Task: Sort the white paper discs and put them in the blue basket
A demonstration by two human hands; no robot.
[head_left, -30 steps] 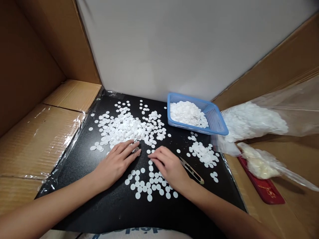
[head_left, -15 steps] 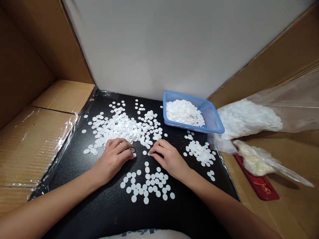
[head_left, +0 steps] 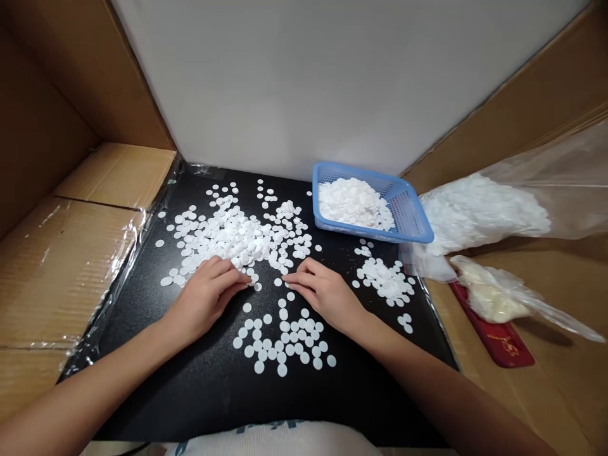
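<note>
Two bare hands rest at the near edge of a scatter of white discs (head_left: 237, 237) on a black mat (head_left: 199, 392).
The scatter lies toward the mat's far left corner, its long axis running left to right; each disc lies flat. The left hand (head_left: 204, 297) and right hand (head_left: 325, 294) are palm down, fingers loosely extended and pointing toward each other, fingertips touching loose discs and grasping nothing. A smaller cluster (head_left: 282, 342) sits between the wrists, near the mat's front edge. A third heap (head_left: 384, 278) lies near the right edge, below a blue basket (head_left: 413, 221) of discs at the far right corner. A plastic bag (head_left: 484, 212) of discs lies beyond that edge.
</note>
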